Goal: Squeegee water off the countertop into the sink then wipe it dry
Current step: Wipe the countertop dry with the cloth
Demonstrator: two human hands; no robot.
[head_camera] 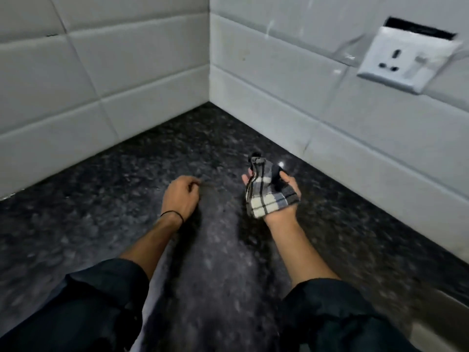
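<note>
Right hand (pixel 275 196), palm up, cradling a checked cloth (pixel 267 191) above the dark speckled countertop (pixel 101 224), near the tiled corner.

Detail: I see the fingers loosely cupped round the cloth, not clenched; it sits bunched in the palm w/ one end poking up past the fingertips. Left hand (pixel 180 196) is curled into a loose fist, knuckles up, low over the counter; can't tell if it pinches anything. I judge the cloth light, soft, floppy, prob. absorbent: no stiffness, so best flattened under a spread palm for wiping rather than pinched at an edge. No squeegee or sink in view. Socket (pixel 406 57) on right wall, well apart from the hands. No brand, label or legible writing anywhere; frame is motion-blurred.
</note>
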